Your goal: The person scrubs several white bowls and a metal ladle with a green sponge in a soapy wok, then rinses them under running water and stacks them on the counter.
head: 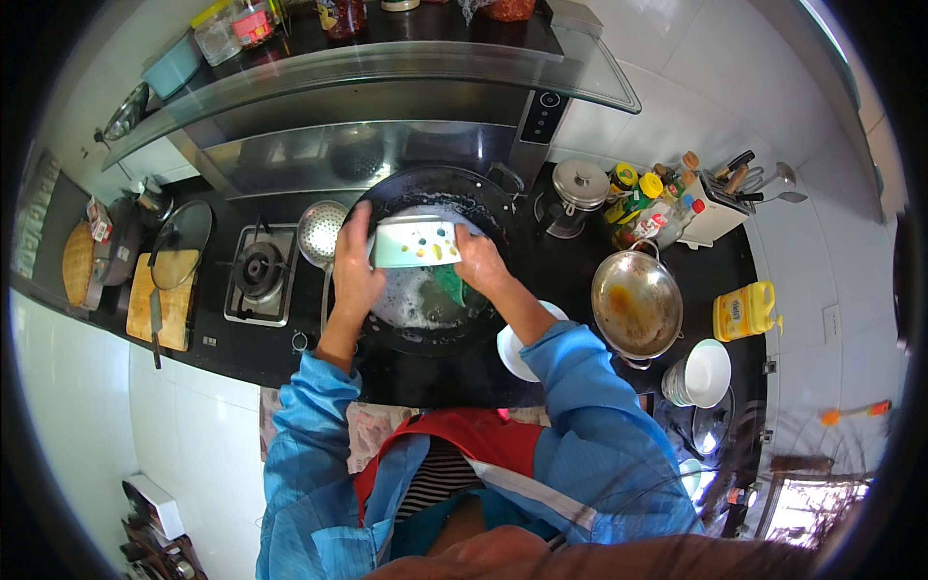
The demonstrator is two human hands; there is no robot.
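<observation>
Both of my hands hold a white bowl (417, 243) with a pale green tint and small fruit-like prints, tipped on its side. My left hand (355, 264) grips its left end, and my right hand (482, 259) grips the right end. Beneath it is a large black wok (435, 174) of foamy, soapy water. A green cloth or scouring pad (451, 285) shows just below the bowl, partly hidden by it. Under my right forearm a white bowl (516, 355) stands on the black counter, partly covered by the sleeve.
Left of the wok lie a perforated skimmer (321, 230), a gas burner (259, 268) and a cutting board (174, 290) with a knife (156, 319). At right are a metal wok (636, 304), stacked bowls (697, 373), a yellow jug (743, 312) and several bottles (652, 196). A glass-edged shelf (377, 65) overhangs the back.
</observation>
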